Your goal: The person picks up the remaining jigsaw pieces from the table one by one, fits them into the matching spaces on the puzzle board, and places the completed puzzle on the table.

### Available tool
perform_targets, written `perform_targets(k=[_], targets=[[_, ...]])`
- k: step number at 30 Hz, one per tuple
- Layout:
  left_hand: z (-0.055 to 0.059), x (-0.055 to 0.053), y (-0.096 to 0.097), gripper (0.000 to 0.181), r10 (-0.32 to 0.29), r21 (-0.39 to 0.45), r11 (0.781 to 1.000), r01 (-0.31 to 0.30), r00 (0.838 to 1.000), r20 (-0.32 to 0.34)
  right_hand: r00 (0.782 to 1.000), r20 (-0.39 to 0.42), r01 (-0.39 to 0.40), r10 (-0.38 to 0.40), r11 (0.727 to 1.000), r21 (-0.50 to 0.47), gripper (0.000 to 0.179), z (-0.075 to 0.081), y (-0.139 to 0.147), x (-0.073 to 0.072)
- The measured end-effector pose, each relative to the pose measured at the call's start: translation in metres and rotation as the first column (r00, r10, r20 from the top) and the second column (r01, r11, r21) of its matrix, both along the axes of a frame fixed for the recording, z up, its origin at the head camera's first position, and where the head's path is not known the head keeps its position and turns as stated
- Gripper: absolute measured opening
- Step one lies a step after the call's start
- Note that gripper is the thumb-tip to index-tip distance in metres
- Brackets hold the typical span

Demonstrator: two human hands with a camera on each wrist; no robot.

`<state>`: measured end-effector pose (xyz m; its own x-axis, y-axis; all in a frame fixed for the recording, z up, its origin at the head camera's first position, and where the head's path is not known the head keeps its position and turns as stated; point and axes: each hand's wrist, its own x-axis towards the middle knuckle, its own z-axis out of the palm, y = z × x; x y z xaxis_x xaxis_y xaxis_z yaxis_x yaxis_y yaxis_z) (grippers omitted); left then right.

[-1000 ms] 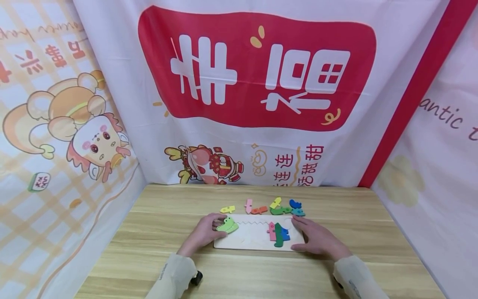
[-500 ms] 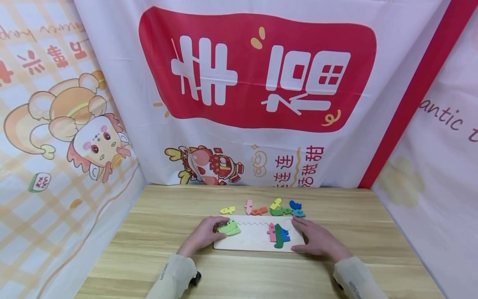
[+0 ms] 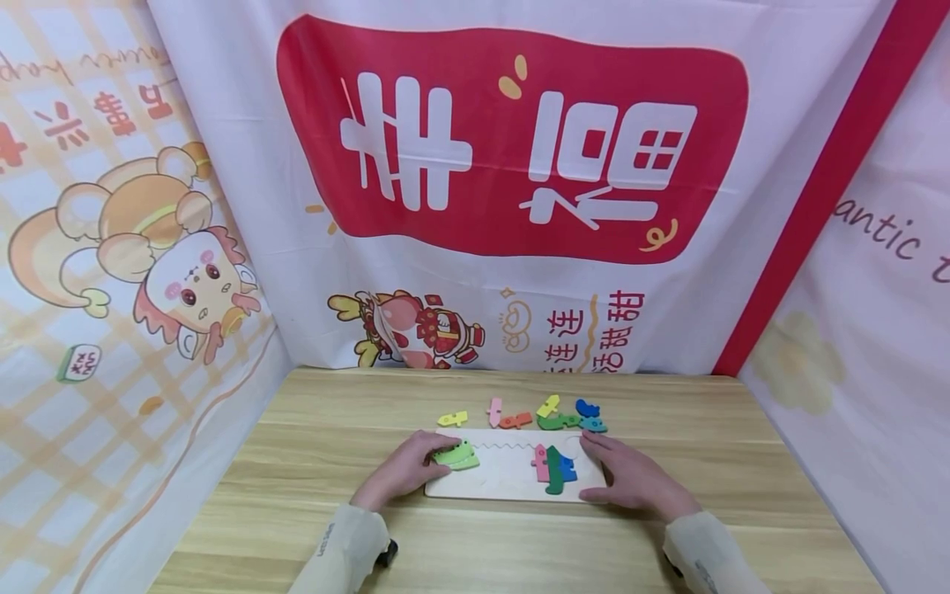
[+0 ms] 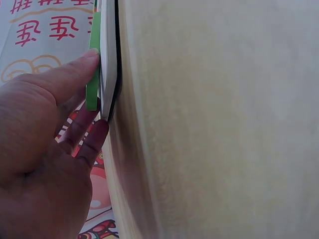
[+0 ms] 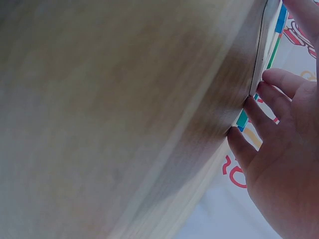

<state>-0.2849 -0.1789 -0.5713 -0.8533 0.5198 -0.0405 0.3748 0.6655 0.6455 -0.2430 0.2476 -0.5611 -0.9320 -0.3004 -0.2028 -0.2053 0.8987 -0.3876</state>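
A pale puzzle board point(image 3: 505, 485) lies on the wooden table between both hands. My left hand point(image 3: 404, 466) pinches a light green crocodile-head piece point(image 3: 460, 455) over the board's left end. In the left wrist view, the thumb presses on the green piece point(image 4: 91, 92) while other fingertips sit at the board's edge. My right hand point(image 3: 631, 474) rests at the board's right end with fingers extended, and the right wrist view has its fingertips along the board edge point(image 5: 257, 62). Pink point(image 3: 541, 464), dark green point(image 3: 553, 474) and blue point(image 3: 568, 468) pieces lie on the board's right half.
Loose pieces lie behind the board: a yellow one point(image 3: 453, 418), a pink one point(image 3: 495, 410), an orange one point(image 3: 515, 421), another yellow point(image 3: 548, 405), a green one point(image 3: 558, 421) and blue ones point(image 3: 587, 407). A printed cloth point(image 3: 519, 330) hangs behind the table.
The crocodile head has shifted slightly right and turned flatter, with my left fingers further over its upper left part. My right hand and the board stay practically in place.
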Motion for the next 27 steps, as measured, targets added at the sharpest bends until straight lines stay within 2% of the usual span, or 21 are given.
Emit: perform_targets(k=[5, 11, 17, 24, 27], targets=[[-0.0003, -0.0008, -0.0031, 0.049, -0.042, -0.005, 0.999, 0.042, 0.999, -0.007, 1.000, 0.000, -0.001, 0.001, 1.000, -0.001, 0.102, -0.0006, 0.0000, 0.0003], [0.0047, -0.0033, -0.0067, 0.045, -0.103, -0.029, 0.994, 0.102, 0.994, -0.028, 1.000, -0.006, -0.003, 0.003, 1.000, 0.006, 0.102, -0.0031, 0.0008, -0.0012], [0.0064, -0.0059, -0.0060, 0.040, -0.114, -0.016, 0.993, 0.113, 0.992, -0.044, 1.000, -0.011, -0.005, 0.005, 1.000, 0.009, 0.102, -0.0043, 0.0016, -0.0019], [0.0066, -0.0078, -0.0050, 0.036, -0.085, -0.050, 0.995, 0.084, 0.996, -0.019, 1.000, -0.003, 0.000, 0.000, 1.000, 0.005, 0.101, -0.0024, 0.0008, -0.0008], [0.0081, -0.0072, -0.0049, 0.035, -0.090, -0.069, 0.994, 0.088, 0.995, -0.031, 1.000, 0.001, 0.002, -0.002, 1.000, 0.004, 0.101, -0.0011, 0.0001, -0.0004]])
